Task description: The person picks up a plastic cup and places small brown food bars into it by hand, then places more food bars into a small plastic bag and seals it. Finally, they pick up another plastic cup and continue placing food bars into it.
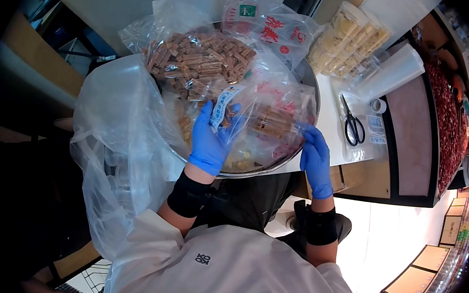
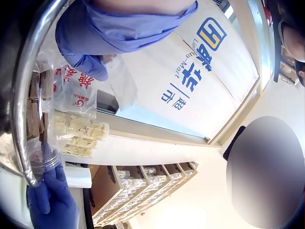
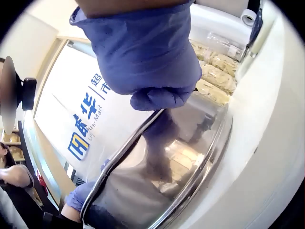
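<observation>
Both hands wear blue gloves over a wide metal basin (image 1: 317, 101). My right hand (image 1: 317, 159) grips the end of a clear plastic jar (image 1: 297, 128) that lies on its side with brown sticks (image 1: 273, 122) inside. In the left wrist view, the right hand's fingers (image 2: 55, 186) wrap the jar's ringed end (image 2: 45, 164). My left hand (image 1: 210, 139) is at the heap of brown wrapped sticks (image 1: 203, 57), its fingers curled and pinching a small brown piece (image 2: 108, 58). Beside its fingertips is a white label with blue print (image 1: 225, 106). The right wrist view hides the jar behind the basin wall.
Filled clear jars (image 1: 345, 33) stand at the back right, near a roll of plastic film (image 1: 391, 71). Black-handled scissors (image 1: 353, 129) lie on the white counter. A printed plastic bag (image 1: 273, 24) lies at the basin's back, and a large clear bag (image 1: 108, 119) drapes over its left side.
</observation>
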{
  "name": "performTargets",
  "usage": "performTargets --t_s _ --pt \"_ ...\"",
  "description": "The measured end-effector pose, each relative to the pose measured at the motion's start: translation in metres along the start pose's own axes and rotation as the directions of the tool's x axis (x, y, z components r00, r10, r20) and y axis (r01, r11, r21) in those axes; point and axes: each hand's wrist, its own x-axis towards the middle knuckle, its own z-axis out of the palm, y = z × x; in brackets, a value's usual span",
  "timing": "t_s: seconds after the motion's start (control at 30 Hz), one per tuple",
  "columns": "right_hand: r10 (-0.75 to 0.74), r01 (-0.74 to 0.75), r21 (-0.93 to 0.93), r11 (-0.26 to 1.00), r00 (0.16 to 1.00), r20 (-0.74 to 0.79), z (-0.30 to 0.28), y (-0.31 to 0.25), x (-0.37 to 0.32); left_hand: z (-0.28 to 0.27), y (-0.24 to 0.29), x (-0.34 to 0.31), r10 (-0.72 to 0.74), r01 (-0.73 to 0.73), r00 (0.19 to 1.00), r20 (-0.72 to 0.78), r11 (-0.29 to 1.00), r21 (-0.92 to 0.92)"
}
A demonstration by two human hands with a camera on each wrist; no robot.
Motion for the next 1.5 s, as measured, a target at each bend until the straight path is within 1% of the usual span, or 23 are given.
performTargets --t_s 0.03,0.07,0.13,0.23,0.27,0.33,0.37,0.4,0.43,0.57,0.63,0.7,0.77,0.83,0.97,1.03,1.07,1.13,1.27,1.33,1.37,1.43,1.5 --pt "-0.027 0.032 -0.122 0.992 0.999 0.040 -0.002 0.002 0.000 -0.001 0.000 0.000 -0.003 0.003 1.000 0.001 1.000 0.002" --pt "-0.028 0.032 -0.121 0.992 0.999 0.038 -0.008 -0.001 -0.002 -0.001 0.000 0.001 -0.003 0.003 1.000 0.015 1.000 0.002" --pt "0.103 -0.136 0.084 0.987 0.944 0.312 -0.010 -0.021 -0.008 -0.001 0.001 0.000 -0.002 0.002 1.000 0.030 1.000 0.002" --pt "0.135 -0.189 0.107 0.976 0.914 0.382 -0.011 -0.024 -0.005 0.001 -0.001 -0.001 -0.011 0.011 1.000 0.009 1.000 -0.002" --pt "0.135 -0.189 0.107 0.976 0.914 0.383 -0.009 -0.027 -0.005 0.001 -0.001 -0.001 -0.003 0.003 1.000 0.013 1.000 -0.006" --pt "0.184 -0.152 -0.117 0.981 0.915 0.358 -0.003 -0.033 -0.006 0.000 0.000 -0.001 0.008 -0.008 1.000 0.015 1.000 -0.007" --pt "0.183 -0.151 -0.116 0.982 0.915 0.358 -0.002 -0.027 -0.005 0.000 0.000 -0.002 0.001 -0.001 1.000 0.015 1.000 -0.018" --pt "0.167 -0.073 -0.335 0.939 0.952 0.259 0.000 -0.018 -0.002 0.001 0.000 -0.002 -0.007 0.007 1.000 0.017 1.000 -0.030" --pt "0.124 -0.016 -0.541 0.841 0.979 0.163 0.001 -0.014 0.000 0.000 0.000 -0.001 -0.007 0.008 1.000 0.018 1.000 -0.028" --pt "0.136 0.047 -0.578 0.814 0.954 0.268 0.005 -0.037 -0.003 0.000 0.000 0.000 -0.003 0.003 1.000 -0.014 0.999 -0.032" --pt "0.227 0.047 -0.619 0.784 0.906 0.356 0.004 -0.046 -0.001 0.000 -0.001 -0.001 -0.015 0.015 1.000 -0.020 0.999 -0.029" --pt "0.192 0.061 -0.600 0.798 0.917 0.349 0.003 -0.041 -0.001 -0.001 -0.002 0.000 0.029 -0.030 0.999 0.043 0.999 0.032" --pt "0.156 0.081 -0.578 0.812 0.924 0.348 0.007 -0.035 -0.001 0.002 -0.001 -0.001 0.020 -0.021 0.999 0.032 1.000 0.019" --pt "0.048 0.144 -0.637 0.757 0.961 0.274 0.013 -0.031 -0.003 0.003 0.000 -0.002 0.023 -0.023 1.000 0.018 1.000 0.003" --pt "0.063 0.108 -0.693 0.712 0.974 0.216 0.015 -0.030 -0.007 0.005 0.000 -0.004 0.013 -0.013 1.000 -0.002 1.000 -0.002" --pt "-0.045 0.218 -0.808 0.547 0.972 0.232 0.014 -0.030 -0.007 0.007 0.000 -0.004 0.012 -0.012 1.000 -0.021 1.000 0.003" --pt "-0.046 0.218 -0.809 0.547 0.972 0.231 0.012 -0.028 -0.005 0.007 0.000 -0.004 0.015 -0.015 1.000 -0.017 1.000 0.011" --pt "-0.053 0.234 -0.865 0.444 0.970 0.236 0.008 -0.022 -0.002 0.007 0.000 -0.004 0.020 -0.019 1.000 -0.012 1.000 0.018" --pt "-0.053 0.194 -0.868 0.458 0.980 0.191 0.013 -0.016 0.001 0.004 0.000 -0.002 0.008 -0.008 1.000 -0.010 1.000 0.005" --pt "-0.140 0.238 -0.867 0.438 0.971 0.196 0.010 -0.007 0.003 0.004 0.000 -0.002 -0.008 0.008 1.000 -0.014 1.000 0.000" --pt "-0.140 0.238 -0.867 0.437 0.970 0.196 0.009 -0.007 0.003 0.004 0.000 -0.002 -0.007 0.007 1.000 0.004 1.000 0.000" --pt "-0.137 0.220 -0.841 0.494 0.975 0.174 0.011 -0.011 0.003 0.002 0.000 -0.001 -0.006 0.006 1.000 0.022 1.000 -0.001" --pt "-0.154 0.211 -0.846 0.489 0.976 0.155 0.013 -0.015 0.001 0.001 0.001 0.000 -0.018 0.017 0.999 0.038 1.000 0.016"
